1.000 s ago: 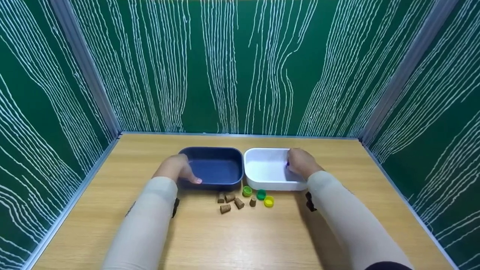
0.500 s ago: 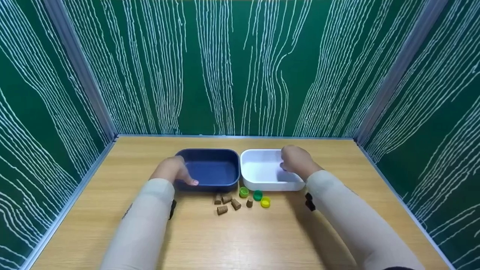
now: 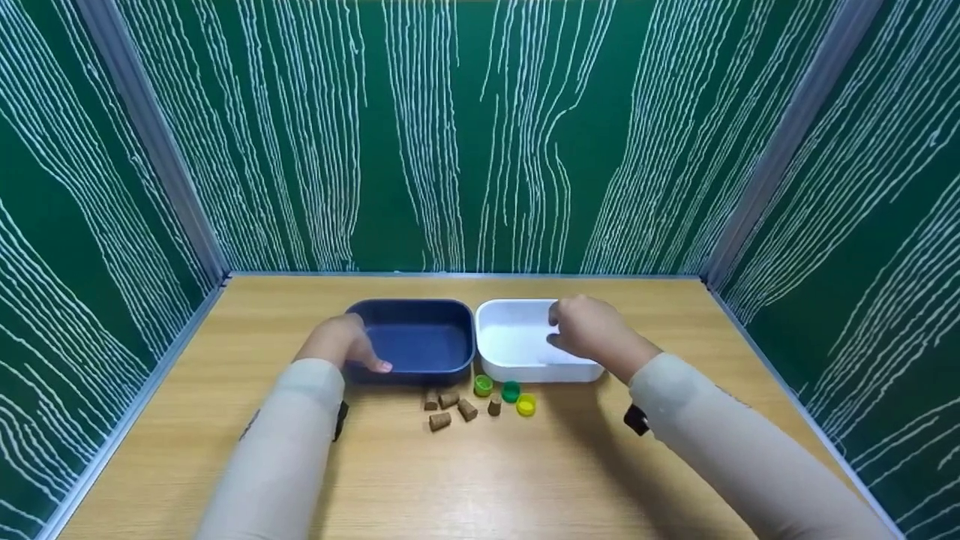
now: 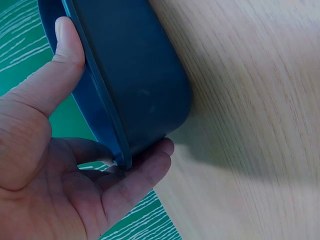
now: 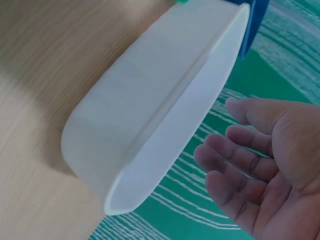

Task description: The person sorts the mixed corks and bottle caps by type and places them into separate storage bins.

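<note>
While my left hand (image 3: 334, 341) grips the left end of the dark blue tray (image 3: 427, 345), thumb at its lower rim and fingers round the outside, my right hand (image 3: 589, 331) hangs over the right end of the white tray (image 3: 521, 371), fingers loosely bent and holding nothing; the right wrist view shows it apart from the tray. Both trays sit side by side at the centre of the head view, long axes left to right. Below them I record five corks (image 3: 467, 410), a light green cap (image 3: 483, 385), a green cap (image 3: 511, 391) and a yellow cap (image 3: 526, 405). The yellow cap lies to the lower left of my right hand, the nearer of the two. The lowest cork (image 3: 440, 421), on its side, points roughly left to right; it lies lower right of my left hand, which is nearer.
</note>
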`<state>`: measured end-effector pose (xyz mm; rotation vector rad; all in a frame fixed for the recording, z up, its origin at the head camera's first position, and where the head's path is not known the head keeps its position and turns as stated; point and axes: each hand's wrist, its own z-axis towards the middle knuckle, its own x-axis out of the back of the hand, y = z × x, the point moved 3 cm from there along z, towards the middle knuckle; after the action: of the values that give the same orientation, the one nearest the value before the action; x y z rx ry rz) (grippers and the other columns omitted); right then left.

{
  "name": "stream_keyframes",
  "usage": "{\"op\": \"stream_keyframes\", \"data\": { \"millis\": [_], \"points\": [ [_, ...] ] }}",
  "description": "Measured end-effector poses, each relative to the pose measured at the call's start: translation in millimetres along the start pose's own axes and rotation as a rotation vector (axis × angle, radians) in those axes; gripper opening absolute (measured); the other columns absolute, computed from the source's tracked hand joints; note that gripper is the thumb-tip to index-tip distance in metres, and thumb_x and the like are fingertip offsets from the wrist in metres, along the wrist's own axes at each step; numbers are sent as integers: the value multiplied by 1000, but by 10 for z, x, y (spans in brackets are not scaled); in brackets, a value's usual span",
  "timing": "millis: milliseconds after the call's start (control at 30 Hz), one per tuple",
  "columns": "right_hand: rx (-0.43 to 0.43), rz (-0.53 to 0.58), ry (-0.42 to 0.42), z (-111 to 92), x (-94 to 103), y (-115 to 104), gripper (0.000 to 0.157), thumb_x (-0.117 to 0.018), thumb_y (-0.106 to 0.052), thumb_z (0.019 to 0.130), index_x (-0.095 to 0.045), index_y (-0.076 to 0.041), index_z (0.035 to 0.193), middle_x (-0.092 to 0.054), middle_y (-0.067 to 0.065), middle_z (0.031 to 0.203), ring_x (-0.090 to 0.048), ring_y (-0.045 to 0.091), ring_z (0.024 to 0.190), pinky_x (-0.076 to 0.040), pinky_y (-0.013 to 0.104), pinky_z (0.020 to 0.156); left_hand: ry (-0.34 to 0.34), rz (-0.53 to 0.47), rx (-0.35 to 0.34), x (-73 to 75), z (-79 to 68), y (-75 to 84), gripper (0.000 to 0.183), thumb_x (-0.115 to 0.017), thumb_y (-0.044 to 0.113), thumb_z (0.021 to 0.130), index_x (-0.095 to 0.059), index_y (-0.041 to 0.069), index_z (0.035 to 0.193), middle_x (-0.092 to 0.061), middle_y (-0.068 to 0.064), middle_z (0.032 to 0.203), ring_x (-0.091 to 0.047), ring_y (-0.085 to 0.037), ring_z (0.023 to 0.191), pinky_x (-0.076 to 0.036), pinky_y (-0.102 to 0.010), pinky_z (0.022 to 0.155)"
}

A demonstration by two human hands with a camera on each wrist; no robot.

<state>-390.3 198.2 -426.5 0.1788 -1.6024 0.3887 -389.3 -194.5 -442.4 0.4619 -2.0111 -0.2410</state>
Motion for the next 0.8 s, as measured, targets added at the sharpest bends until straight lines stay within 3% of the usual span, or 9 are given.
{"op": "stream_keyframes", "data": {
  "millis": [200,467,633,800],
  "points": [
    [105,-34,41,-176,-29,-189,29,-89,-21,101,-86,-3,123,-87,14,116,-85,30,105,-72,45,96,-3,8,1,14,-51,5,124,-97,48,92,-26,-13,173,-36,-34,179,-36,-53,168,-35,-60,140],
    [107,-3,46,-362,-158,-397,32,-94,-25,98,-87,-8,124,-89,12,112,-85,30,100,-68,57,107,-7,-36,-3,16,-124,60,123,-98,44,91,-25,-12,173,-33,-34,180,-34,-54,168,-33,-61,141],
    [111,52,43,-437,-240,-480,32,-95,-25,96,-88,-8,122,-89,10,110,-85,27,97,-71,51,100,-13,-35,-3,19,-108,69,123,-97,44,91,-25,-12,173,-35,-34,179,-34,-54,168,-33,-61,141],
    [151,78,41,-488,-354,-558,31,-95,-23,96,-88,-7,121,-89,12,113,-87,31,104,-72,49,97,-14,-19,-4,14,-92,56,122,-98,45,91,-28,-14,172,-35,-35,179,-36,-54,167,-34,-62,140]
  ]
}}
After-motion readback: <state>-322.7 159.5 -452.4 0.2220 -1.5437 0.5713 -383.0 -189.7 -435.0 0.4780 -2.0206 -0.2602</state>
